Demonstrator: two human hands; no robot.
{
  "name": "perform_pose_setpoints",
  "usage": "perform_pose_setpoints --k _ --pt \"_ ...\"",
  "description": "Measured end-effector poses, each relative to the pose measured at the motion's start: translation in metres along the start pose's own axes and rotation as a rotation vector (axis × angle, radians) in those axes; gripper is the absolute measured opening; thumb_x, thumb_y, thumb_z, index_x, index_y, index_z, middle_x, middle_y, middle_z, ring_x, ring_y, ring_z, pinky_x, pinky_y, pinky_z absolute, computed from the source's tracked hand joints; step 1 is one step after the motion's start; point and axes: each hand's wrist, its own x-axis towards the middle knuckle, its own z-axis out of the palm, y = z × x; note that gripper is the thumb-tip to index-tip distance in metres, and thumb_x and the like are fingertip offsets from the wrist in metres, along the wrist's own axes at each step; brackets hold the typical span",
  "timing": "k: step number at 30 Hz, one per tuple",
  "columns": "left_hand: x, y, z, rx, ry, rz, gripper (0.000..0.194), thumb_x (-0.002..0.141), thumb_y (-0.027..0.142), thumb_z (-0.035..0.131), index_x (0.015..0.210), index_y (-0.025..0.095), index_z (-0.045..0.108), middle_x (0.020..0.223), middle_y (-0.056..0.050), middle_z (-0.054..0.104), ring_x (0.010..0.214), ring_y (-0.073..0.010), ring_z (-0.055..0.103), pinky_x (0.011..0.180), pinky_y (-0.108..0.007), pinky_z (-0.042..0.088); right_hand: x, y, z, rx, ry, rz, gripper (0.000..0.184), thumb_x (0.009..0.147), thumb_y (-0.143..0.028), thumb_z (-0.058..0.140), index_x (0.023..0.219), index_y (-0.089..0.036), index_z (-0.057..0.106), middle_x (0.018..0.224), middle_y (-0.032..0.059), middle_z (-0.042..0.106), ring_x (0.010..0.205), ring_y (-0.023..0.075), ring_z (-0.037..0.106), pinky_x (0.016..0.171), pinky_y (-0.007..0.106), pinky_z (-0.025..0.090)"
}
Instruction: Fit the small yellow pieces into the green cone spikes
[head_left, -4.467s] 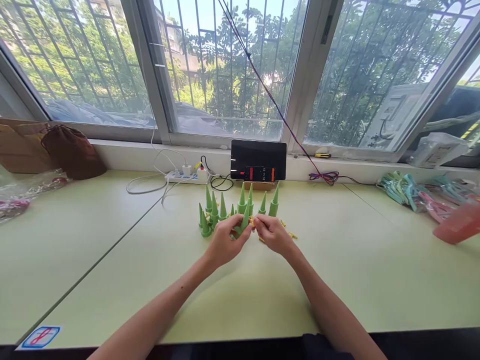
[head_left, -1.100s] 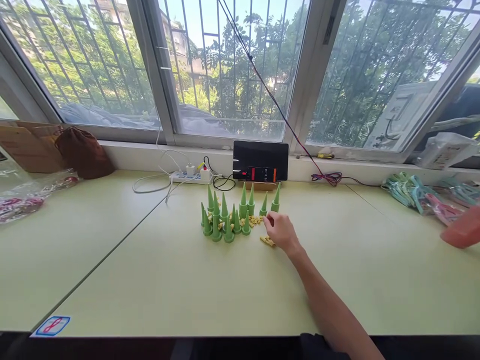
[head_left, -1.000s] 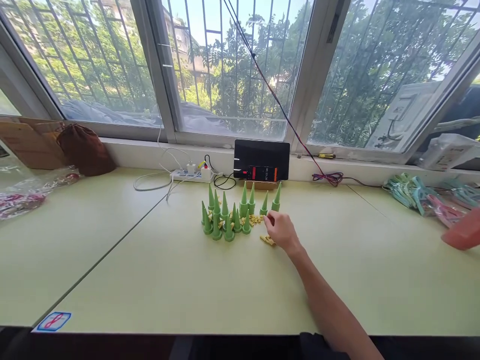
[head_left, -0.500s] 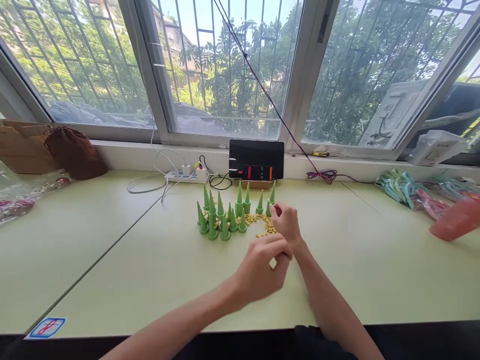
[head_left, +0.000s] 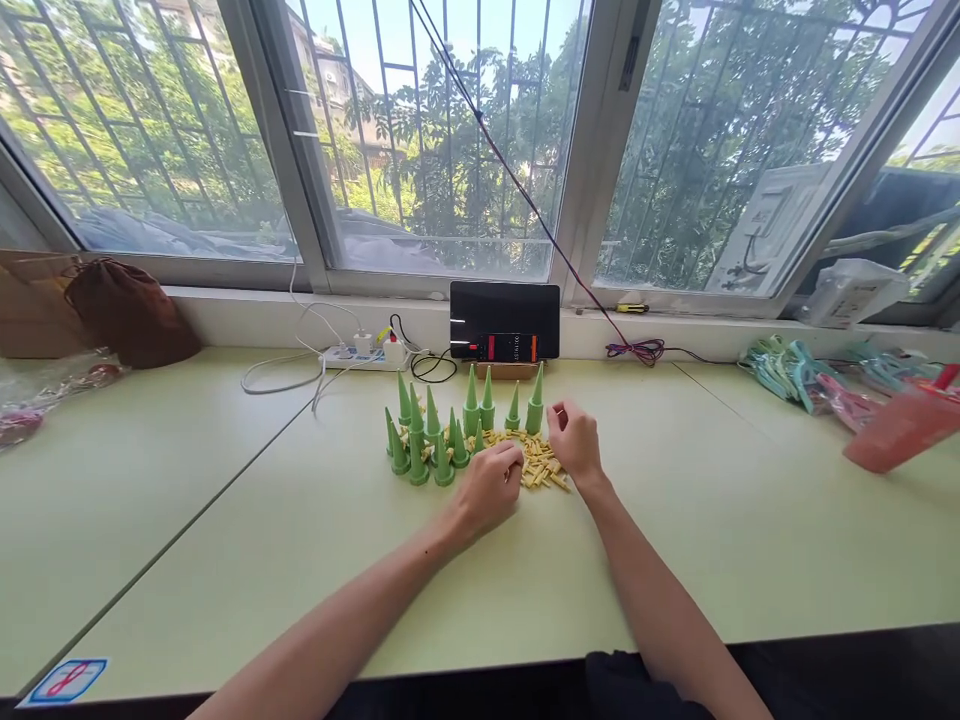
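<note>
Several green plastic cones stand upright in a cluster on the pale green table. A pile of small yellow pieces lies just right of them. My left hand rests knuckles-up at the near edge of the cluster, fingers curled down between the cones and the yellow pile. Resting at the right edge of the yellow pile is my right hand, its fingers curled toward the pieces. Whether either hand holds a piece is hidden by the fingers.
A black screen with a phone in front leans on the window sill behind the cones. A power strip with cables lies to its left. A brown pouch sits far left. Coloured clips and an orange-red object lie at the right.
My left hand came back into view from below and moved forward to the cones. My right hand shifted slightly right along the yellow pile, which now looks more spread out.
</note>
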Motion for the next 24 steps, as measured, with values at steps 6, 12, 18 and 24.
perform_pose_setpoints --k 6,12,18,24 --pt "0.0003 0.0013 0.0046 -0.038 -0.018 0.003 0.022 0.08 0.004 0.044 0.066 0.017 0.055 0.069 -0.001 0.054 0.064 -0.0126 0.047 0.06 -0.024 0.034 -0.001 0.0001 0.0011 0.01 -0.006 -0.013 0.023 0.093 -0.031 0.044 0.079 -0.018 0.057 0.068 0.0035 0.063 0.061 0.0158 0.055 0.061 0.026 0.037" --pt "-0.0005 0.0035 0.0072 -0.06 -0.024 0.027 0.023 0.081 0.003 0.043 0.067 0.017 0.053 0.07 -0.001 0.055 0.063 -0.0124 0.047 0.06 -0.024 0.034 -0.0024 0.0006 0.0019 0.027 -0.007 -0.025 0.024 0.093 -0.031 0.043 0.079 -0.018 0.057 0.069 0.0031 0.062 0.061 0.0152 0.053 0.062 0.026 0.038" --pt "-0.0008 0.0048 0.0077 -0.067 -0.027 0.027 0.023 0.081 0.004 0.043 0.067 0.017 0.055 0.071 -0.002 0.055 0.064 -0.0126 0.048 0.06 -0.024 0.035 -0.0011 0.0044 0.0044 0.042 0.034 -0.065 0.022 0.093 -0.03 0.044 0.081 -0.017 0.057 0.071 0.0029 0.059 0.063 0.0156 0.051 0.064 0.027 0.04" --pt "-0.0014 0.0059 0.0092 -0.059 -0.041 0.049 0.022 0.08 0.003 0.045 0.067 0.017 0.057 0.071 -0.002 0.056 0.065 -0.0131 0.05 0.061 -0.024 0.036 -0.001 0.0043 0.0076 0.13 0.083 -0.152 0.018 0.09 -0.028 0.048 0.092 -0.017 0.061 0.092 0.008 0.053 0.078 0.0186 0.055 0.07 0.032 0.048"
